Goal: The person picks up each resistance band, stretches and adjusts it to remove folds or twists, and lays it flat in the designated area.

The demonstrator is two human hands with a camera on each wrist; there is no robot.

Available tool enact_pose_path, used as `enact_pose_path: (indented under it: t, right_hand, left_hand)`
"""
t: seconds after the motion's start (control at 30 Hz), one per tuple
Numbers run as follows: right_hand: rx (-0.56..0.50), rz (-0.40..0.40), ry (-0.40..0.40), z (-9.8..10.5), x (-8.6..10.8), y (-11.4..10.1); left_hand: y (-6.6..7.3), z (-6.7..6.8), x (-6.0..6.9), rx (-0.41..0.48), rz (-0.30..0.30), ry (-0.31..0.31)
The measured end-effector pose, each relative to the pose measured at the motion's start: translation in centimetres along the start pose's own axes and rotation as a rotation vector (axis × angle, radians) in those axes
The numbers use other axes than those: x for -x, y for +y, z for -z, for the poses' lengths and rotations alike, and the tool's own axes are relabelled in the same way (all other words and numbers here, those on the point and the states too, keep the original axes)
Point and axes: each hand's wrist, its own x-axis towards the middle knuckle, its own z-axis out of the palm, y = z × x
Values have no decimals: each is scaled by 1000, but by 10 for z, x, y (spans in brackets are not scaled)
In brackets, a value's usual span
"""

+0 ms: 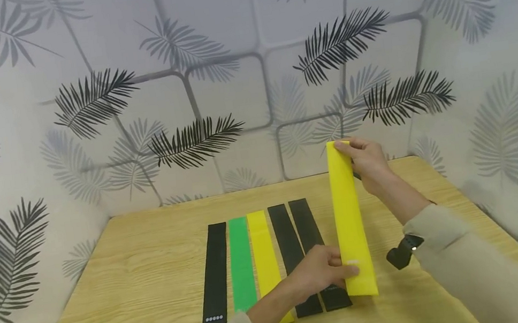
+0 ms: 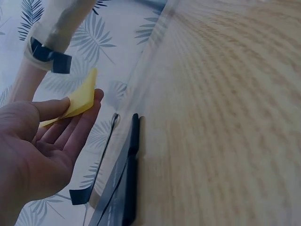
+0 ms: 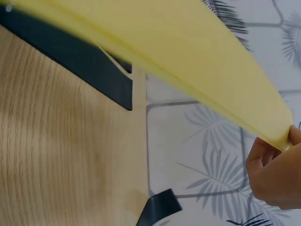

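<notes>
A yellow resistance band [image 1: 348, 210] is held stretched out flat and nearly upright above the right part of the table. My right hand [image 1: 369, 161] pinches its top end between thumb and fingers. Near the bottom end, my left hand [image 1: 316, 270] grips the band with the thumb in front and fingers behind. The left wrist view shows the band's end [image 2: 83, 96] between thumb and fingers. Across the right wrist view the yellow strip [image 3: 188, 61] runs to the right hand [image 3: 277, 174].
On the wooden table [image 1: 148, 283] several flat bands lie side by side: a black one [image 1: 215, 280], a green one [image 1: 241, 260], another yellow one [image 1: 263, 247] and two more black ones [image 1: 284, 234], partly behind my left hand. A leaf-patterned wall [image 1: 231, 95] stands behind the table.
</notes>
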Motion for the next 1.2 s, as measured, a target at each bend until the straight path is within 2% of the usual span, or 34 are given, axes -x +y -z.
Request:
enact_pose_path:
  t: [0.1,0.23,0.4,0.53,0.67,0.83,0.9,1.07,1.2]
  right_hand:
    - [-2,-34,6,-7,-9,8]
    - [63,-69,-14,-14,-18,22]
    - [105,-127,-12,-16,-24,46]
    - [146,-155,2,-16,-27,62]
    - [167,-174,12,-16,-32,73]
    - [271,-178,7,-16,-37,86]
    - [272,-184,3,-17,-38,91]
    - [272,-191,-4,-23,-41,106]
    - [347,-180,10,-24,-46,118]
  left_hand:
    - [-4,-2,1,23,12,6]
    - [-7,-5,3,43,33,-21]
    - [-9,-5,6,31,73,-134]
    - [-9,-4,9,23,78,-205]
    - [-9,-5,9,9,92,-214]
    - [-10,-6,6,-3,141,-222]
    - [-12,-6,4,-10,153,-232]
    - [-13,-6,0,-31,155,-233]
    - [-12,-9,-1,-38,156,-234]
